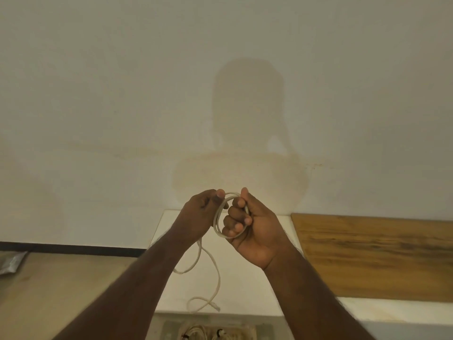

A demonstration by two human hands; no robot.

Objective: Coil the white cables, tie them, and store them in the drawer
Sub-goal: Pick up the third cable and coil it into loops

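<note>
A white cable [217,220] forms a small coil held up in front of the wall. My right hand [252,227] grips the coil's right side with fingers curled through the loops. My left hand [203,212] pinches the coil's left side near the top. The cable's loose tail [213,271] hangs below my left hand and trails onto the white cabinet top [245,290], ending in a connector near the front edge. An open drawer [210,331] at the bottom edge holds several coiled white cables with dark ties.
A wooden board [372,256] lies on the right next to the white top. The tan floor [61,290] with a dark skirting line lies to the left, and a grey packet [12,262] lies at the far left. A plain wall fills the background.
</note>
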